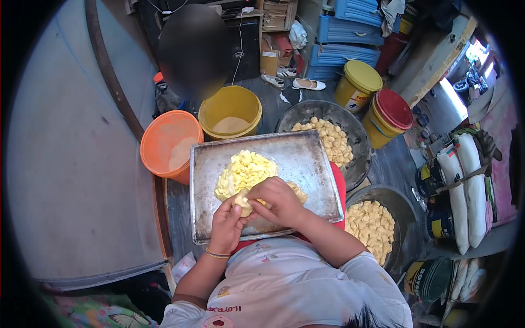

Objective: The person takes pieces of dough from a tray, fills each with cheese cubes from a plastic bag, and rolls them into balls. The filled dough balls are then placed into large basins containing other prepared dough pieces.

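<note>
My left hand (225, 221) is closed around a small pale piece of dough (242, 204), held over the near part of a worn metal baking tray (213, 164). My right hand (278, 201) reaches in from the right, its fingers pinched at the top of the same piece. A small pale yellow bit shows at the dough's top, by the fingertips. Just beyond both hands, a heap of pale yellow cubes (249, 168) lies in a clear plastic bag on the tray. More dough (298, 191) sits behind my right hand, partly hidden by it.
To the right stand two dark basins, one holding dough balls (328, 139), the other dough pieces (372, 227). An orange bucket (153, 142) and a yellow bucket (232, 101) stand beyond the tray. Lidded buckets (358, 79), shoes (309, 84) and blue drawers (344, 54) are further back.
</note>
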A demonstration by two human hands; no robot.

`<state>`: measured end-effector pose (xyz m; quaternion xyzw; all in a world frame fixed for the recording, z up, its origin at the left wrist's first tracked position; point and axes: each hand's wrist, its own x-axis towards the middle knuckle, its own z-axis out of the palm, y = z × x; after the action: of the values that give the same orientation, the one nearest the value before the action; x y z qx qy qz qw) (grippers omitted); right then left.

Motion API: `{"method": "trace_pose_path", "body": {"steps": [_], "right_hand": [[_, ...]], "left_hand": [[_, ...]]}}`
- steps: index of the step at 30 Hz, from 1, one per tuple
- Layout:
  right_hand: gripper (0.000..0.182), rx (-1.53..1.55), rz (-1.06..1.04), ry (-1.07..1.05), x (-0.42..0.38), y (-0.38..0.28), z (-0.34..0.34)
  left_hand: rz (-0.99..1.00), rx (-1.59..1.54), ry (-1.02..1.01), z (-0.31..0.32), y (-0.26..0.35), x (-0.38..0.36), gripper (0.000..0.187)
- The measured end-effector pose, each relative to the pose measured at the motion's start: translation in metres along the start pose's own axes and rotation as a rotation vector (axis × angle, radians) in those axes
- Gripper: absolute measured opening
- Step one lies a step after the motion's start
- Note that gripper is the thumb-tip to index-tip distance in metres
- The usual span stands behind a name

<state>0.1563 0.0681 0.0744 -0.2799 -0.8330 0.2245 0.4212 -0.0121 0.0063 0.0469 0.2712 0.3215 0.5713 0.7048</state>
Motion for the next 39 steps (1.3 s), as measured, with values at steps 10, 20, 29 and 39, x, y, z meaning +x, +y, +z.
{"method": "trace_pose_path", "body": {"steps": [10, 20, 29, 39], "right_hand": [[0.034, -0.028, -0.073, -0.034, -0.006, -0.023, -0.013], [0.028, 0.292, -0.033, -0.202, -0.017, -0.012, -0.009], [0.031, 0.251, 0.059, 0.595, -0.031, 0.003, -0.061], [0.030, -0.185, 0.331, 0.144, -0.035, 0.043, -0.082]], "left_hand": [[0.336, 0.270, 0.061, 0.022, 0.002, -0.006, 0.048], [0.292, 0.447, -0.059, 0.049, 0.006, 0.001, 0.089], [0.315, 1.036, -0.267, 0.028, -0.020, 0.041, 0.035], [0.328, 1.660, -0.475, 0.037, -0.051, 0.037, 0.033]]}}
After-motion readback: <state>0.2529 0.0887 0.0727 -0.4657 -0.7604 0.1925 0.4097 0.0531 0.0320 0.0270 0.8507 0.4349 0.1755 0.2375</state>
